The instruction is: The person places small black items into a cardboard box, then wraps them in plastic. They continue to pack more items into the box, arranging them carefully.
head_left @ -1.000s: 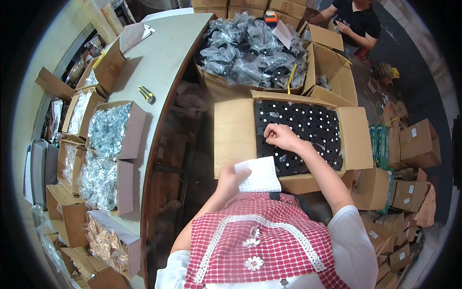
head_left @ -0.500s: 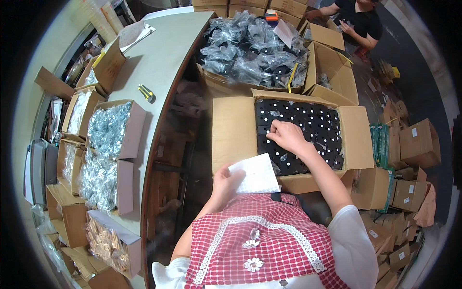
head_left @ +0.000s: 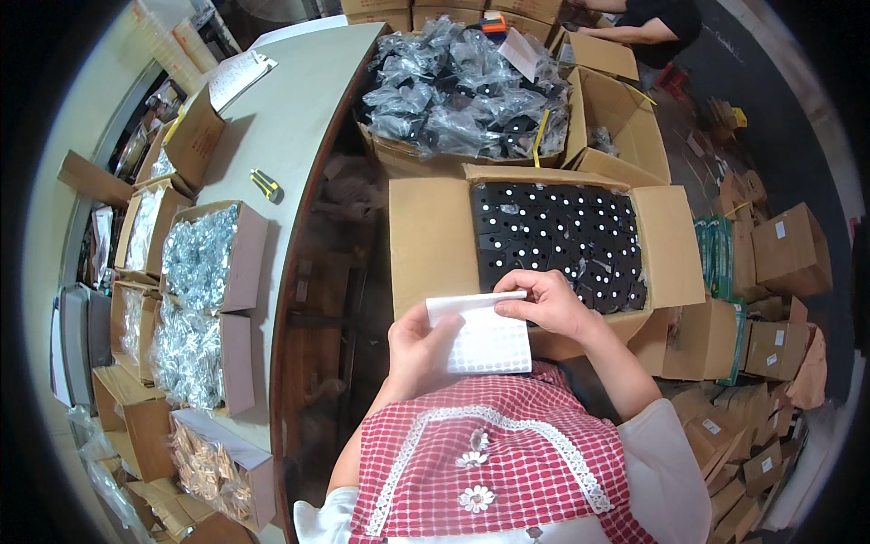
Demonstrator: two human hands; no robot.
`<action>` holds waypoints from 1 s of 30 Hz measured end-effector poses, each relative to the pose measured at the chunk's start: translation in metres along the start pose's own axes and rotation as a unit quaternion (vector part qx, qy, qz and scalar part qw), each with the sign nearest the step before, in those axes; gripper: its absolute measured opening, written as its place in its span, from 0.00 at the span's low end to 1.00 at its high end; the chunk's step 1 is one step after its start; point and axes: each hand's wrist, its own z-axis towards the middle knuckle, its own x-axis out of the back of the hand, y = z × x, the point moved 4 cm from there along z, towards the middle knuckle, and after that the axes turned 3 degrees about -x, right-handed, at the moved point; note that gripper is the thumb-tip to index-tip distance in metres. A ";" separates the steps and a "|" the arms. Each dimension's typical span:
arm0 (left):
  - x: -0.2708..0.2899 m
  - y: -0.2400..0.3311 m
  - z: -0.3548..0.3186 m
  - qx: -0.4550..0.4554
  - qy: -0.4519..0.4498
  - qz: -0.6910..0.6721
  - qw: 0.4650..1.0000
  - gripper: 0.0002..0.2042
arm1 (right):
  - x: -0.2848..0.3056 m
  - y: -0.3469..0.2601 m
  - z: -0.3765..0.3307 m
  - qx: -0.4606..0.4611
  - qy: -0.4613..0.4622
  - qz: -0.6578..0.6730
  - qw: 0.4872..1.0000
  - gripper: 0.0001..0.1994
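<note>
My left hand (head_left: pixel 412 352) grips a white sheet of round stickers (head_left: pixel 489 349) by its left side, in front of my checked apron. At the sheet's upper right edge, the fingers of my right hand (head_left: pixel 555 306) are pinched together on it. Just beyond both hands stands an open cardboard box (head_left: pixel 433 240), its side flaps folded out. Tightly packed black pieces (head_left: pixel 557 231) fill it, many bearing a white dot. Whether a loose sticker is between my right fingertips is too small to tell.
Behind it, another box holds black pieces in clear bags (head_left: pixel 453 100). On the left, a table (head_left: pixel 304 118) carries a yellow utility knife (head_left: pixel 265 185) and boxes of bagged metal parts (head_left: pixel 204 258). Cartons (head_left: pixel 788 249) crowd the right side. A person in black (head_left: pixel 657 32) works at the far right.
My right hand has come back from over the black pieces to the sheet's upper edge. The sheet is tilted differently, showing its rows of dots. The other person has leaned and shifted their arms.
</note>
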 end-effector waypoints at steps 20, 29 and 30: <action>-0.003 -0.003 0.016 -0.042 -0.023 0.051 0.998 0.08 | 0.010 -0.004 -0.014 0.086 0.093 -0.072 0.989 0.11; 0.001 -0.008 0.022 -0.076 -0.031 0.147 0.986 0.07 | 0.000 -0.019 -0.017 0.251 0.139 -0.349 0.892 0.07; 0.000 -0.010 0.023 -0.052 -0.032 0.126 0.990 0.07 | -0.003 -0.017 -0.017 0.255 0.142 -0.354 0.889 0.08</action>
